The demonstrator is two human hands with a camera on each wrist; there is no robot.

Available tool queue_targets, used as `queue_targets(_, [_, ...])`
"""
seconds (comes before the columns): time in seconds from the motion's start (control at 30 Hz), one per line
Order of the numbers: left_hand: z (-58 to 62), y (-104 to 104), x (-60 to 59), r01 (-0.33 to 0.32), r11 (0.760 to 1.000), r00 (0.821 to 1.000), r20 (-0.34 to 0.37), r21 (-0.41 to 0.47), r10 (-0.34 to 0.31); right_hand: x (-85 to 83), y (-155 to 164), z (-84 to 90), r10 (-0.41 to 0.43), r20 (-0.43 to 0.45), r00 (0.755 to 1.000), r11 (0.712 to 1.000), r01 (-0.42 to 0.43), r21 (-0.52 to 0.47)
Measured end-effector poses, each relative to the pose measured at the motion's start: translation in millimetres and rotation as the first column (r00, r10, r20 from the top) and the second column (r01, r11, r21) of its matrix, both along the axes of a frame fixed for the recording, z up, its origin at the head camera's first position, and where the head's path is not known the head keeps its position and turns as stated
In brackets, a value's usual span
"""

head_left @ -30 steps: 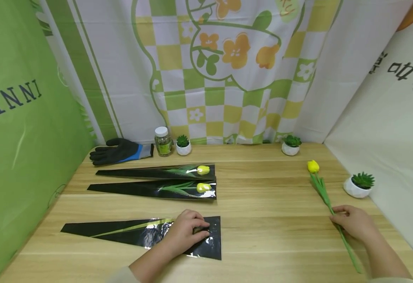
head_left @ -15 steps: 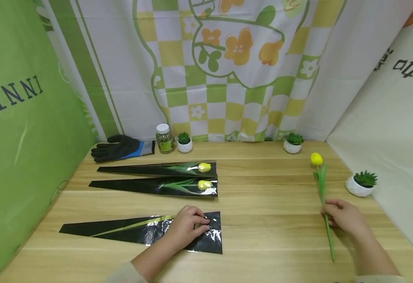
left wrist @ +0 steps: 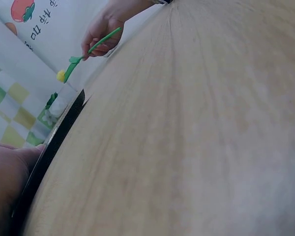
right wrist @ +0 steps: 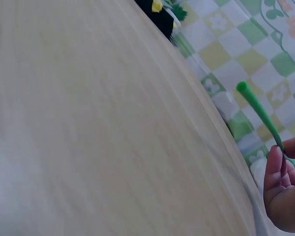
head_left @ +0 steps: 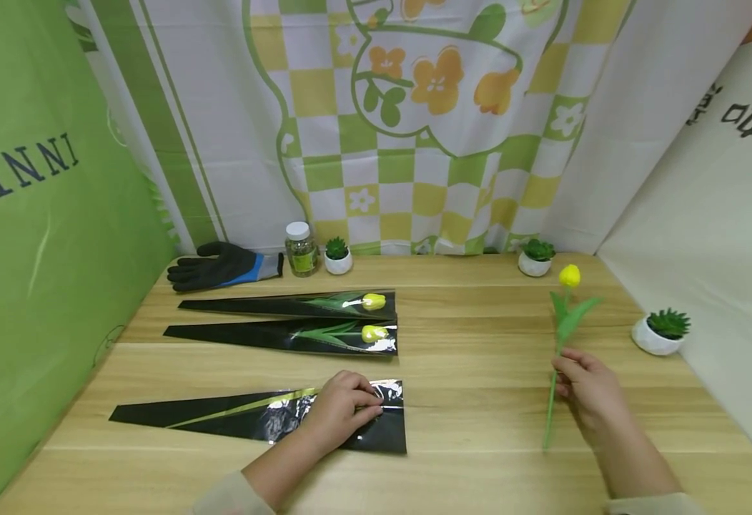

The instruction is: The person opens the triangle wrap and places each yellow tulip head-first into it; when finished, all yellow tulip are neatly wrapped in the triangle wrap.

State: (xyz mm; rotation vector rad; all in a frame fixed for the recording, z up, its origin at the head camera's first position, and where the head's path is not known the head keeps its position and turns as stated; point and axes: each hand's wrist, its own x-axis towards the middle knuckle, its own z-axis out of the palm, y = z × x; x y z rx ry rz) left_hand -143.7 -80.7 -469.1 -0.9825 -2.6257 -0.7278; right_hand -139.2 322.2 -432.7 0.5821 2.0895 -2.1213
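My right hand (head_left: 585, 386) grips the green stem of a yellow tulip (head_left: 567, 276) and holds it lifted off the table, bloom pointing away from me. In the right wrist view the stem end (right wrist: 253, 105) sticks out past my fingers (right wrist: 275, 172). My left hand (head_left: 340, 411) rests on the wide end of an empty black sleeve (head_left: 221, 418), fingers curled at its shiny opening. The left wrist view shows the sleeve edge (left wrist: 54, 142) and, far off, the tulip (left wrist: 71, 66) in my right hand (left wrist: 101, 34).
Two more black sleeves (head_left: 286, 306) (head_left: 273, 335), each with a yellow tulip inside, lie behind. A black and blue glove (head_left: 221, 265), a jar (head_left: 301, 249) and small potted succulents (head_left: 337, 256) (head_left: 534, 257) (head_left: 662, 332) line the back and right edges of the wooden table (head_left: 479, 400).
My right hand picked the tulip up off the table and carried it left, swinging it more upright. My left hand stayed on the sleeve's wide end.
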Motion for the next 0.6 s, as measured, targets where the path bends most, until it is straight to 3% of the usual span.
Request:
queue_targets(0.2, [-1.7, 0.7, -2.5, -0.01, 1.0, 1.0, -0.017, 0.018, 0.01, -0.7, -22.2, 5.2, 0.031, -0.003, 1.0, 0.999, -0.031, -0.011])
queue_targets(0.43, [5.6, 6.2, -3.7, -0.068, 0.988, 0.994, 0.09, 0.142, 0.056, -1.4, -47.9, 7.4, 0.002, -0.027, 1.0, 0.993, -0.005, -0.114])
queue_targets(0.6, [6.0, 9.4, -4.6, -0.099, 0.976, 0.988, 0.134, 0.193, 0.074, -5.7, -64.4, 4.5, -0.017, -0.046, 0.999, 0.991, 0.011, -0.131])
